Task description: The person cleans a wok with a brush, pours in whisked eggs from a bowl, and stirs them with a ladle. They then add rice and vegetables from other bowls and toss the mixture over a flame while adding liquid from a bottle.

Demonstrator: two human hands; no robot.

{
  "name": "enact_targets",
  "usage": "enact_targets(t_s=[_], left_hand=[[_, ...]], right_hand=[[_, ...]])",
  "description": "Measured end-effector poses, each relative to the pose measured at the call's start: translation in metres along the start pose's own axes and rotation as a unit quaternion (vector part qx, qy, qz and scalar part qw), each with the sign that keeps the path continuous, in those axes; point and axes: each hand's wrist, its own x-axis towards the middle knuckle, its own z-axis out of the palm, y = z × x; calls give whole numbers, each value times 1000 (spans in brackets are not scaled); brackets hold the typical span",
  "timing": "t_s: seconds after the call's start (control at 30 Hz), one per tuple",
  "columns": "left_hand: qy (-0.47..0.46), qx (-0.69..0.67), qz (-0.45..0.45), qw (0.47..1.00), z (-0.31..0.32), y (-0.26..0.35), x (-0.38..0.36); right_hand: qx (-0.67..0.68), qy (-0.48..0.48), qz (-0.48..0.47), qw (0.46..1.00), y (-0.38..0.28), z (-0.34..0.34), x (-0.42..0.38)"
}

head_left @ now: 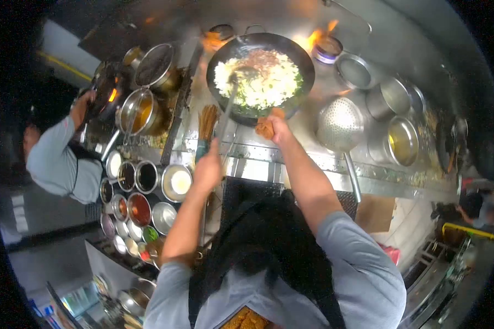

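Observation:
A large black wok (307, 82) holds pale chopped food (269, 82) with green bits and a reddish-brown patch towards the back. My left hand (209, 166) is closed round the handle of a metal ladle (226, 112), whose bowl lies in the food. At the wok's near edge my right hand (280, 129) grips an orange-brown cloth (267, 126) against the rim. A bamboo brush (207, 122) stands just beyond my left hand. Flames (314, 38) show behind the wok on both sides.
A perforated strainer (340, 123) and metal pots (388, 98) stand at the right. Sauce bowls (140, 209) crowd the left, below a pot with a sieve (138, 112). A co-worker (66, 153) holds a pan at the far left; another person (480, 209) is at the far right.

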Motion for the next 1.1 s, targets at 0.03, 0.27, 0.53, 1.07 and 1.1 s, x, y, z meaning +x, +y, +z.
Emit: enact_targets(t_s=[0.03,0.27,0.53,1.07,1.1], left_hand=[[38,-21,54,998,-10,-32,-5],[-170,-79,91,978,-178,-77,-68],[17,66,174,982,-53,-91,-35],[93,40,165,981,-57,-73,-69],[9,-21,111,994,-78,-63,-80]], right_hand=[[2,17,-41,999,4,7,-22],[49,93,-77,991,26,67,-122],[-46,85,-86,992,111,8,-170],[-118,92,-101,984,74,27,-183],[-68,74,-57,993,52,43,-191]])
